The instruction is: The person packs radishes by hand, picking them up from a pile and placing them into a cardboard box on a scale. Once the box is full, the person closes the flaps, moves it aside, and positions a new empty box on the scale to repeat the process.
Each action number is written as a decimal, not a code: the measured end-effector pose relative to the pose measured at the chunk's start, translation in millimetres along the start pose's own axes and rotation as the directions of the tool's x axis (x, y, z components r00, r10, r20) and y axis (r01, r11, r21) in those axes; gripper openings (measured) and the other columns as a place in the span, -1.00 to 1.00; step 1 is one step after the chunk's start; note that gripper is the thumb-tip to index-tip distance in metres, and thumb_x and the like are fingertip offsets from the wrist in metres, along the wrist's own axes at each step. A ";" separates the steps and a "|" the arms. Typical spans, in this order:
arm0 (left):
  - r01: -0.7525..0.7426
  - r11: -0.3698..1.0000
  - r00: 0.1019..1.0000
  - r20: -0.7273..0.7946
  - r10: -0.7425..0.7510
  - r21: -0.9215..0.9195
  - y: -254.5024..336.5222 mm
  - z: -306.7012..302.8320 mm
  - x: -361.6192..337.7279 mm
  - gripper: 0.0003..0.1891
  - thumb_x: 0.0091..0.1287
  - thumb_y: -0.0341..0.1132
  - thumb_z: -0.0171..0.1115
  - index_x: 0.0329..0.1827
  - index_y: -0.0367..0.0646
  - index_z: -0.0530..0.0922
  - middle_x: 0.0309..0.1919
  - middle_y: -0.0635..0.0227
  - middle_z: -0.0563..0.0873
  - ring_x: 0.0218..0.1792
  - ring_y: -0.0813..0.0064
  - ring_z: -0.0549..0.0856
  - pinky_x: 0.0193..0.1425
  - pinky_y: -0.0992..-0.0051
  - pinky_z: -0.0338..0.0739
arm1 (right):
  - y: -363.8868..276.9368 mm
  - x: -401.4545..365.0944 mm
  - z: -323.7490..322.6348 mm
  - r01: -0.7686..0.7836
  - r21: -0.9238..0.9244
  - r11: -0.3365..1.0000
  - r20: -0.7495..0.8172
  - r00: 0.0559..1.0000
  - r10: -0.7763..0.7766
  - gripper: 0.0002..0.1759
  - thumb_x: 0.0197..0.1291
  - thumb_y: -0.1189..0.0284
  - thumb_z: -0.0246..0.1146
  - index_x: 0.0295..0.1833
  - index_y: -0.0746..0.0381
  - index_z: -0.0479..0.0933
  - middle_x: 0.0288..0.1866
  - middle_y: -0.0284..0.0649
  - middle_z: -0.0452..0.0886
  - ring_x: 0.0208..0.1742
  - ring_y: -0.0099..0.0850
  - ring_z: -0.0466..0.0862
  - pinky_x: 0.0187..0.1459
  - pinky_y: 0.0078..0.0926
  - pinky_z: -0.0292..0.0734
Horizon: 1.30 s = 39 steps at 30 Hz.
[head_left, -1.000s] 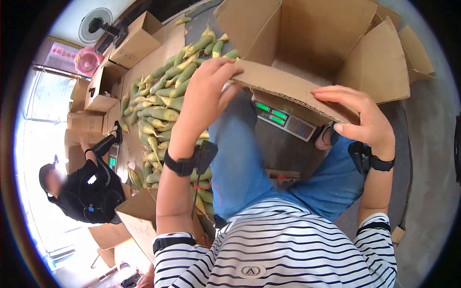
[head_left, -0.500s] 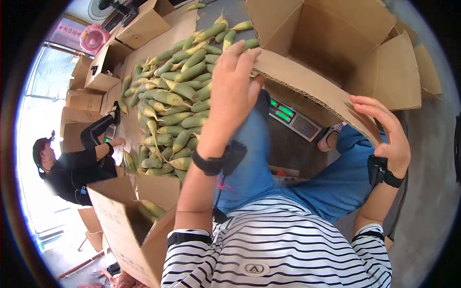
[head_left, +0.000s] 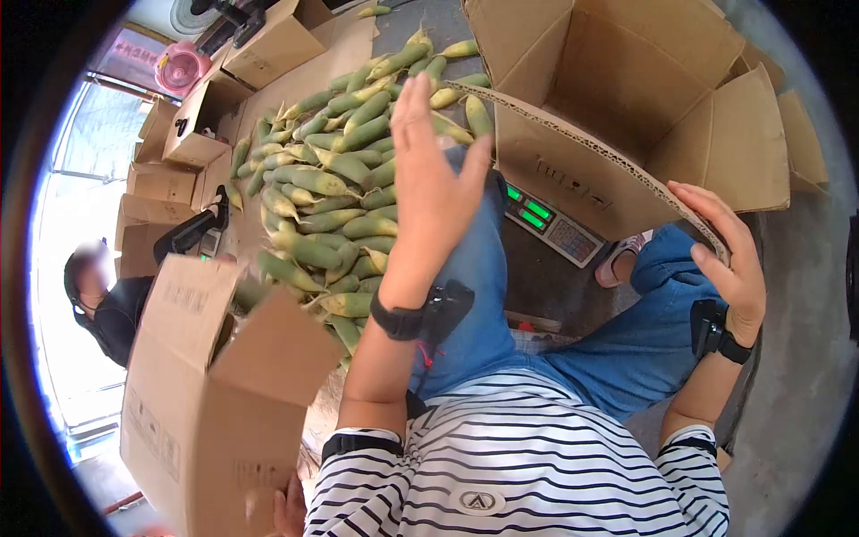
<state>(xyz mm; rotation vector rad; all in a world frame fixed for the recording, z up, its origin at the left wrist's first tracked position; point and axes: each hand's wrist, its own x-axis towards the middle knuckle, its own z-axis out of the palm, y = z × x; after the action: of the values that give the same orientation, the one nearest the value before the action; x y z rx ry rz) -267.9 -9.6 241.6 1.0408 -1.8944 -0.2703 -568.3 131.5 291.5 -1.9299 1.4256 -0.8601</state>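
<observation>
My left hand (head_left: 429, 170) is raised with its fingers stretched up and the thumb apart, over the right edge of a pile of green radishes (head_left: 313, 188); nothing is in it. With thumb and fingers, my right hand (head_left: 729, 242) holds the near flap (head_left: 582, 170) of a large open cardboard box (head_left: 626, 72) at its right end. Under that flap a scale (head_left: 555, 228) shows green lit digits.
At the lower left, another person's hand (head_left: 288, 506) touches a tilted open box (head_left: 197, 403). A person in black (head_left: 116, 304) is at the far left. More boxes (head_left: 161, 183) and a pink fan (head_left: 181, 67) stand behind.
My left hand has come off the flap's left end, and the flap now hangs lower. The lower-left box has been lifted and tilted, now covering part of the person in black.
</observation>
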 end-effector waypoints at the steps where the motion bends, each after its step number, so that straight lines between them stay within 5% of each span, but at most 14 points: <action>1: 0.072 0.997 0.997 0.021 -0.071 -0.026 -1.5 -6.5 -2.6 -0.30 0.22 -0.40 0.31 0.42 -0.28 0.21 0.36 -0.08 0.29 0.36 0.03 0.35 0.38 0.22 0.29 | 0.1 0.3 0.3 -0.001 -0.010 1.000 -0.024 1.000 0.001 -0.39 0.05 0.34 0.21 0.24 0.40 0.45 0.28 0.03 0.49 0.33 -0.14 0.47 0.34 -0.31 0.26; 5: 0.239 0.971 0.962 0.141 -0.233 -0.025 -46.9 -25.6 -23.9 -0.44 0.32 -0.29 0.23 0.33 -0.33 0.32 0.26 -0.12 0.41 0.31 0.02 0.39 0.39 0.24 0.27 | -1.9 1.0 3.5 -0.012 -0.050 0.999 -0.082 0.997 0.008 -0.42 0.04 0.37 0.18 0.20 0.41 0.48 0.25 0.03 0.53 0.30 -0.15 0.50 0.32 -0.33 0.29; 8: 0.500 0.866 0.816 0.351 -0.460 -0.027 -111.2 -36.4 -58.0 -0.57 0.39 -0.20 0.14 0.17 -0.36 0.46 0.11 -0.09 0.56 0.14 0.04 0.54 0.27 0.28 0.38 | -1.4 -0.8 1.7 -0.024 -0.073 0.997 -0.093 0.995 0.018 -0.44 0.07 0.35 0.19 0.19 0.42 0.49 0.24 0.02 0.54 0.29 -0.15 0.52 0.31 -0.34 0.30; 10: 0.582 0.798 0.679 0.445 -0.584 0.160 -171.4 -39.9 -99.1 -0.55 0.36 -0.17 0.16 0.15 -0.37 0.47 0.10 -0.10 0.57 0.07 0.01 0.58 0.17 0.23 0.45 | -1.3 -1.6 0.9 -0.034 -0.073 0.997 -0.096 0.995 0.026 -0.44 0.09 0.32 0.19 0.18 0.42 0.49 0.23 0.02 0.54 0.29 -0.16 0.52 0.31 -0.34 0.30; 12: 0.567 0.679 0.523 0.433 -0.734 0.466 -217.2 -47.2 -150.7 -0.51 0.30 -0.11 0.22 0.12 -0.35 0.48 0.07 -0.07 0.58 0.03 -0.07 0.59 0.13 0.16 0.48 | 0.0 -1.2 1.3 -0.045 -0.073 0.996 -0.102 0.994 0.038 -0.44 0.10 0.30 0.20 0.18 0.43 0.49 0.22 0.01 0.55 0.29 -0.16 0.52 0.31 -0.33 0.30; 14: 0.361 0.609 0.515 0.394 -0.761 0.706 -250.4 -56.7 -213.1 -0.48 0.22 -0.10 0.28 0.10 -0.32 0.48 0.02 -0.10 0.59 0.02 -0.12 0.59 0.13 0.11 0.49 | 2.1 0.4 1.5 -0.043 -0.064 0.997 -0.104 0.994 0.036 -0.41 0.13 0.22 0.21 0.17 0.44 0.49 0.22 0.00 0.55 0.29 -0.18 0.51 0.32 -0.33 0.29; 17: 0.329 0.507 0.434 0.349 -0.830 0.797 -248.8 -78.6 -264.9 -0.49 0.19 -0.13 0.30 0.09 -0.30 0.47 -0.03 -0.13 0.58 0.02 -0.13 0.59 0.13 0.09 0.51 | 2.6 1.4 2.4 -0.085 -0.049 0.995 -0.115 0.990 0.079 -0.37 0.13 0.16 0.20 0.17 0.44 0.50 0.22 0.00 0.55 0.29 -0.19 0.50 0.32 -0.33 0.28; 19: 0.403 0.391 0.281 0.295 -0.913 0.827 -257.9 -89.6 -295.0 -0.49 0.18 -0.15 0.31 0.11 -0.29 0.46 0.00 -0.16 0.58 0.05 -0.13 0.58 0.16 0.10 0.49 | 0.4 2.0 3.2 -0.108 -0.026 0.994 -0.121 0.987 0.104 -0.36 0.12 0.14 0.20 0.17 0.44 0.49 0.23 0.00 0.54 0.30 -0.20 0.50 0.32 -0.34 0.27; 22: 0.544 0.370 0.264 0.264 -0.927 0.754 -266.8 -94.9 -328.3 -0.46 0.18 -0.15 0.31 0.14 -0.31 0.45 0.04 -0.18 0.57 0.06 -0.11 0.59 0.17 0.12 0.50 | 1.4 3.1 3.1 -0.143 0.001 0.990 -0.138 0.980 0.142 -0.34 0.12 0.11 0.19 0.17 0.45 0.49 0.23 0.00 0.53 0.30 -0.21 0.49 0.33 -0.34 0.26; 23: 0.534 0.481 0.355 0.332 -0.874 0.696 -279.3 -96.0 -342.4 -0.39 0.17 -0.09 0.33 0.16 -0.36 0.44 0.08 -0.23 0.56 0.06 -0.11 0.59 0.16 0.15 0.50 | 2.2 3.3 2.8 -0.155 0.004 0.988 -0.151 0.977 0.153 -0.34 0.13 0.11 0.19 0.17 0.45 0.49 0.24 0.00 0.53 0.31 -0.21 0.48 0.33 -0.35 0.25; 27: 0.688 0.474 0.397 0.263 -0.879 0.549 -268.1 -77.1 -322.4 -0.33 0.17 -0.05 0.37 0.18 -0.41 0.41 0.09 -0.25 0.55 0.07 -0.10 0.59 0.14 0.16 0.50 | 4.2 2.8 4.0 -0.169 0.013 0.985 -0.177 0.970 0.169 -0.34 0.13 0.11 0.18 0.17 0.45 0.49 0.24 -0.01 0.52 0.31 -0.22 0.47 0.34 -0.34 0.23; 29: 0.868 0.347 0.297 0.188 -0.936 0.355 -274.9 -67.0 -314.0 -0.26 0.13 -0.02 0.43 0.15 -0.48 0.39 0.03 -0.21 0.59 0.08 -0.07 0.60 0.14 0.20 0.48 | 11.5 -0.6 3.9 -0.177 0.025 0.984 -0.224 0.958 0.178 -0.32 0.12 0.07 0.19 0.17 0.44 0.50 0.23 -0.01 0.52 0.32 -0.21 0.46 0.35 -0.33 0.21; 33: 0.919 0.283 0.272 0.078 -0.959 0.274 -322.2 -42.3 -336.9 -0.21 0.07 -0.03 0.49 0.13 -0.56 0.37 -0.04 -0.15 0.63 0.05 0.01 0.63 0.13 0.25 0.49 | 11.6 -2.4 5.7 -0.214 0.024 0.977 -0.259 0.942 0.213 -0.27 0.08 0.01 0.20 0.16 0.43 0.50 0.23 -0.01 0.52 0.32 -0.21 0.45 0.36 -0.31 0.20; 39: 0.989 -0.003 -0.022 0.124 -0.992 0.146 -343.5 -28.4 -342.6 -0.23 -0.01 -0.06 0.54 0.07 -0.56 0.46 -0.02 -0.08 0.66 -0.01 0.14 0.68 0.07 0.31 0.53 | 12.3 1.0 6.1 -0.240 0.018 0.971 -0.284 0.929 0.235 -0.23 0.05 -0.04 0.20 0.15 0.43 0.51 0.22 0.02 0.52 0.30 -0.19 0.45 0.35 -0.29 0.20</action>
<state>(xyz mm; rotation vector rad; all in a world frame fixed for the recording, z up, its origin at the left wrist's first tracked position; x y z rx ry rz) 17.0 43.2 -148.6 2.3733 -0.8088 -1.2512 -570.5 127.8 278.4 -1.6472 1.7976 -1.0417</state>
